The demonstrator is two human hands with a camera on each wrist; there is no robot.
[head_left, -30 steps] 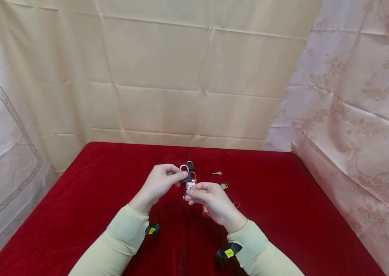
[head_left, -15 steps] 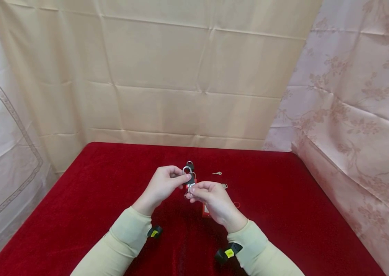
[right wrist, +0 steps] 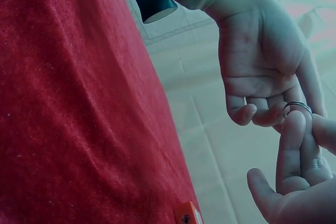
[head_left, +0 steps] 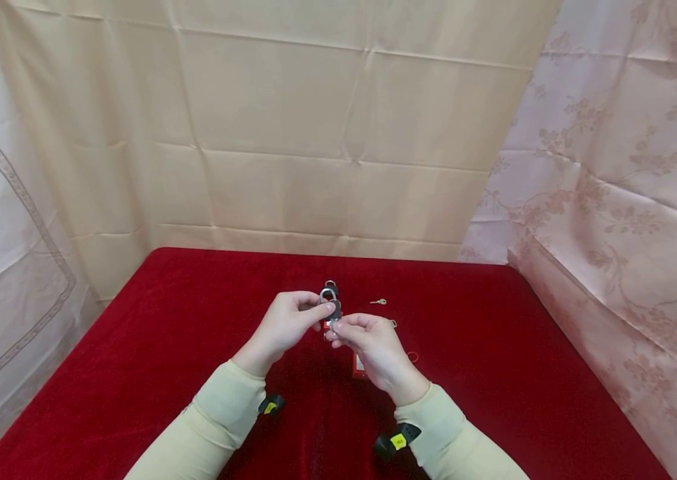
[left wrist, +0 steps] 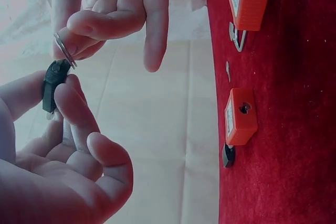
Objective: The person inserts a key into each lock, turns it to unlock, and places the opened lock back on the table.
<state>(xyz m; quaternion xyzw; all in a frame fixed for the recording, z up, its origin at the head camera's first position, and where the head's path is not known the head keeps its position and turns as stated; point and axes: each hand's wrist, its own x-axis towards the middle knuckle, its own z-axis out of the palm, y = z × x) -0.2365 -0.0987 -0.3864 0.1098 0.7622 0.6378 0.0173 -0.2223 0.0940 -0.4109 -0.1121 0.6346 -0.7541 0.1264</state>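
A black padlock [head_left: 335, 310] with a silver shackle is pinched between thumb and fingers of my left hand [head_left: 281, 327], raised over the red cloth. My right hand [head_left: 374, 343] pinches a small key at the padlock's lower end. A metal key ring [left wrist: 64, 51] hangs from that key, just beside the padlock's base in the left wrist view. The fingers hide most of the key, so I cannot tell how deep it sits in the lock. Between both hands, the ring also shows in the right wrist view.
A red padlock [head_left: 360, 367] lies partly behind my right hand. Farther back are another red padlock [left wrist: 242, 119] and a black padlock [head_left: 330, 289]. A loose key [head_left: 378, 302] lies to their right. Red velvet cloth [head_left: 494, 373] covers the table; curtains stand behind it.
My left hand has shifted slightly right with the black padlock, bringing it closer to the key in my right hand. The right hand has barely moved.
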